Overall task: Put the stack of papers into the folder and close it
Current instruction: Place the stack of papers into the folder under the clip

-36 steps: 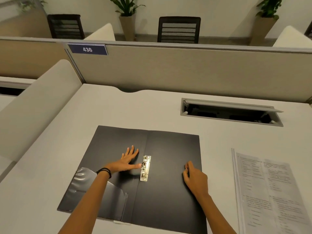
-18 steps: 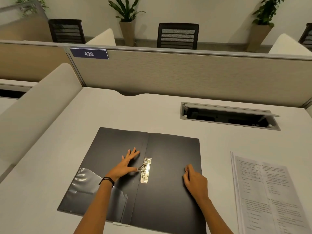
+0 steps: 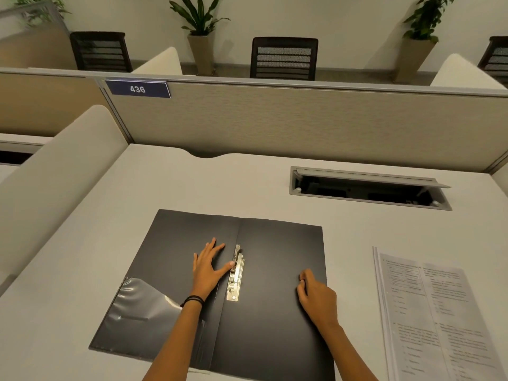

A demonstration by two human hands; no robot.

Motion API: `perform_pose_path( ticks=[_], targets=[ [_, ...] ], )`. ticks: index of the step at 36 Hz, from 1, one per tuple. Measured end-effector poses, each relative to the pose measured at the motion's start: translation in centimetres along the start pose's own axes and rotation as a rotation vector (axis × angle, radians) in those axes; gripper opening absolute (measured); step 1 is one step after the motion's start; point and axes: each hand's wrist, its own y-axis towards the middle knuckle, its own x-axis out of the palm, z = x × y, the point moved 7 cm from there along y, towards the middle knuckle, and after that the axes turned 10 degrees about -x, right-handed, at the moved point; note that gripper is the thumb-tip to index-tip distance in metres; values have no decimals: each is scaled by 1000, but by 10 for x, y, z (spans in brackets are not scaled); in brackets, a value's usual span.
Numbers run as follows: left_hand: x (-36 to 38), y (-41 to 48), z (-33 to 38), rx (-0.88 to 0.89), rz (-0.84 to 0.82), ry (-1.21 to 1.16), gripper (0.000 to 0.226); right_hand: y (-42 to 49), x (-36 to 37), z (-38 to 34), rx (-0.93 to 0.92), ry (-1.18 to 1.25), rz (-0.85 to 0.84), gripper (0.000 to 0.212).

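Observation:
A black folder [image 3: 277, 243] lies open and flat on the desk in front of me. A metal clip [image 3: 235, 276] runs along its spine, its lever raised. My left hand [image 3: 207, 268] rests flat on the left flap, fingers spread, thumb touching the clip. My right hand [image 3: 316, 295] presses the right flap near its right edge, fingers curled down. The stack of printed papers [image 3: 439, 320] lies on the desk to the right of the folder, apart from both hands.
An open cable hatch [image 3: 368, 188] is sunk into the desk behind the folder at right. A beige partition [image 3: 302, 125] with a "436" label [image 3: 137, 89] bounds the far edge. A curved side divider [image 3: 55, 166] stands on the left. A clear pocket [image 3: 140, 306] sits on the folder's left flap.
My left thumb has pushed the clip's lever up from flat to raised. The right hand has stayed in place on the right flap.

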Motion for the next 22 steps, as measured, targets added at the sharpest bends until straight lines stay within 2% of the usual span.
perform_pose_path(
  ticks=[10,12,15,17,18,20,21,22],
  targets=[
    [5,-5,8,-58,-7,-11,58,1,0,2,27,17,-9,6],
    [5,-7,10,-80,-19,-33,56,1,0,5,30,84,-12,6],
    [6,-9,16,-157,-4,-97,48,-4,-6,13,67,306,-13,10],
    [7,-14,24,-202,39,-165,44,-14,-17,22,109,422,47,10],
    [9,-18,32,-197,60,-191,42,-22,-26,28,127,475,101,14],
    [18,-28,51,-134,82,-198,40,-38,-44,44,157,514,193,36],
    [25,-34,62,-93,77,-196,39,-46,-54,50,172,480,212,30],
    [33,-41,73,-54,58,-201,39,-54,-62,57,188,448,226,14]
  ],
)
